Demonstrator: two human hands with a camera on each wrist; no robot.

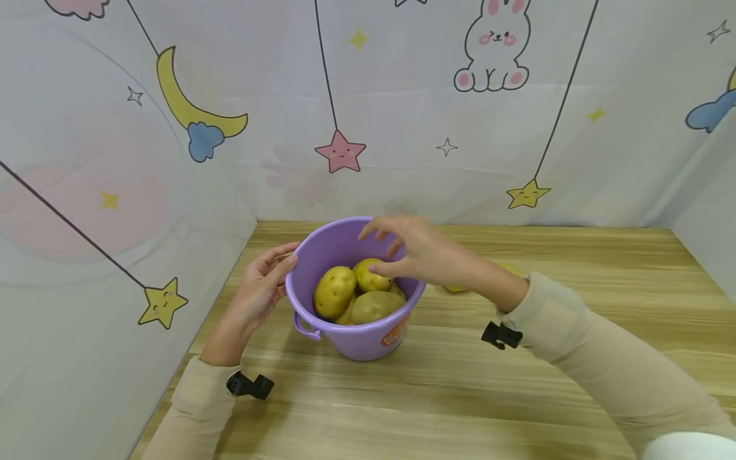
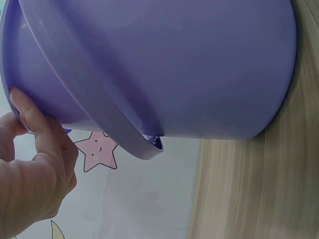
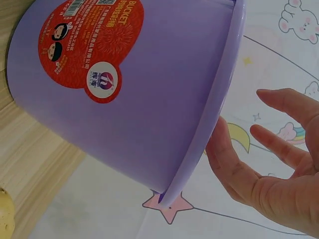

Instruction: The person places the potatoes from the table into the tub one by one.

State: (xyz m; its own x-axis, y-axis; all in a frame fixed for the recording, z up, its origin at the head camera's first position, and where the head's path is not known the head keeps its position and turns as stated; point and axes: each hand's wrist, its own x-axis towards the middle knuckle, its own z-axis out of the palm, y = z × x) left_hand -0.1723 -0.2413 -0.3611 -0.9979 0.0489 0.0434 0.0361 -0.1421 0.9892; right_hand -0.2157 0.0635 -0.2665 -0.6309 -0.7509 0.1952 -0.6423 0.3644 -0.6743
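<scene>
A purple bucket [image 1: 359,342] stands on the wooden table with several yellow potatoes [image 1: 335,292] inside. My left hand [image 1: 259,291] pinches the bucket's left rim between thumb and fingers, as the left wrist view also shows. Over the right side of the bucket's mouth hovers my right hand [image 1: 422,249], fingers spread and loosely bent, holding nothing. Its thumb overlaps one potato in the head view. The purple carry handle [image 2: 94,99] hangs down the bucket's outer side. A red label [image 3: 89,45] faces the right wrist camera.
Another potato [image 3: 6,214] lies on the table right of the bucket, mostly hidden behind my right forearm in the head view. A white backdrop [image 1: 391,102] with cartoon stars and a rabbit rises behind the table and along its left side.
</scene>
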